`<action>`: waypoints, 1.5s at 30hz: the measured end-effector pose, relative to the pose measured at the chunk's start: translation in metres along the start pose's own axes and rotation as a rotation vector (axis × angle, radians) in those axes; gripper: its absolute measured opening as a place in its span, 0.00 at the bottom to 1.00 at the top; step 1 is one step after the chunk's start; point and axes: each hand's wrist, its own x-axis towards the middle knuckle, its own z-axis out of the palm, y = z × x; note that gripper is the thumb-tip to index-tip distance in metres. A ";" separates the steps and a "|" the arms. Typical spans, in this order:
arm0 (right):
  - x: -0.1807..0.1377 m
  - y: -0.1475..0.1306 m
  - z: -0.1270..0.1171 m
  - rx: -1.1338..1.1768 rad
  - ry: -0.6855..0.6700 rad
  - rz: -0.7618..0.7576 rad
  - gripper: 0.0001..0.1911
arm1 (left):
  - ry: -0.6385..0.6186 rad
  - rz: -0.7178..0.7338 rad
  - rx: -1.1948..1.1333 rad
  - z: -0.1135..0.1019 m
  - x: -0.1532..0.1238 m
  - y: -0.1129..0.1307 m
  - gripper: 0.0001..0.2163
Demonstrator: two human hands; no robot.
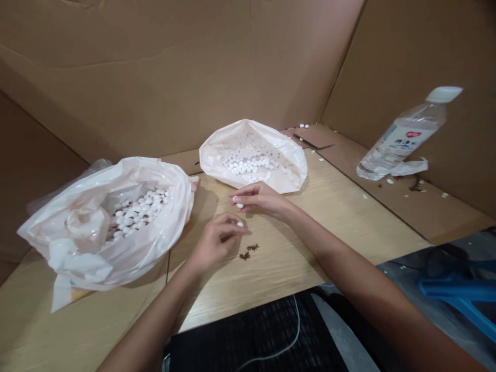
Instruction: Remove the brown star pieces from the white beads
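Observation:
My left hand (219, 237) pinches a small white ball (240, 224) between thumb and fingertips, just above the wooden board. A little farther off, my right hand (260, 199) is closed on another small white ball (239, 205). Small brown bits (248, 251) lie in a little pile on the board to the right of my left hand. At the left stands a white plastic bag (170, 248) with many white balls and brown bits inside. Behind my right hand, a second open white bag (292, 175) holds more white balls.
Cardboard walls (174, 77) enclose the back and sides of the table (287, 268). A clear bottle with a white cap (405, 137) leans at the right, beside a crumpled white piece (411, 167). White scraps and brown crumbs lie scattered there. A blue frame (457, 292) shows at lower right.

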 end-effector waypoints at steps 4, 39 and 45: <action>0.000 0.001 0.000 -0.013 0.007 -0.007 0.15 | 0.179 -0.117 -0.335 -0.005 0.002 -0.004 0.17; 0.000 0.000 0.001 -0.025 0.008 0.008 0.14 | 0.060 0.087 0.348 0.007 0.000 -0.003 0.05; -0.006 -0.005 0.002 -0.051 0.006 0.039 0.16 | 0.183 0.129 0.496 0.004 0.000 -0.009 0.09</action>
